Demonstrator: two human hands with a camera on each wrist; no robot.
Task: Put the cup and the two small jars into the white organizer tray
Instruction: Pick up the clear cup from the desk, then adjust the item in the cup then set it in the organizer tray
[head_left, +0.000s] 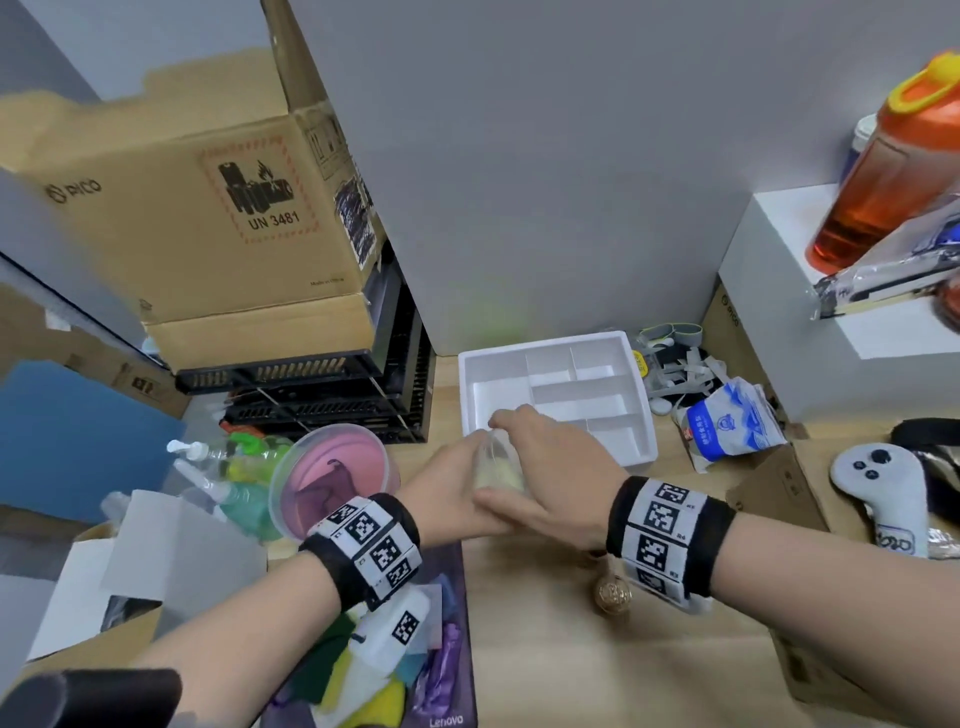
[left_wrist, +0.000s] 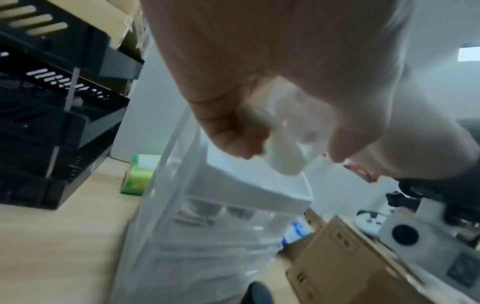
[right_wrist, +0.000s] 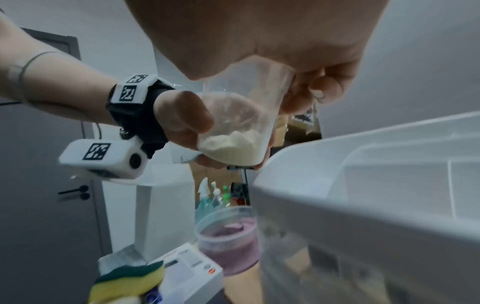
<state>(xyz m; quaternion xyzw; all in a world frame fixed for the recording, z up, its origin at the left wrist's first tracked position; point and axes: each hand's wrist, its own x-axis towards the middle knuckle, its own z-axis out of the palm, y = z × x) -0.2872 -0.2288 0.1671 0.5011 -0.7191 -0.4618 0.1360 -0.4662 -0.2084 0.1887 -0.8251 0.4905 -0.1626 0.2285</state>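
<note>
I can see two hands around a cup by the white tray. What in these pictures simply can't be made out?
- Cup, head view: mostly covered by the left hand and right hand; its rim is unseen.
- White organizer tray, head view: the hands hide its near-left corner.
- Small round gold item, head view: partly under the right wristband, too blurred to identify.
- Left wrist view: motion blur; what the fingers pinch is unclear.
</note>
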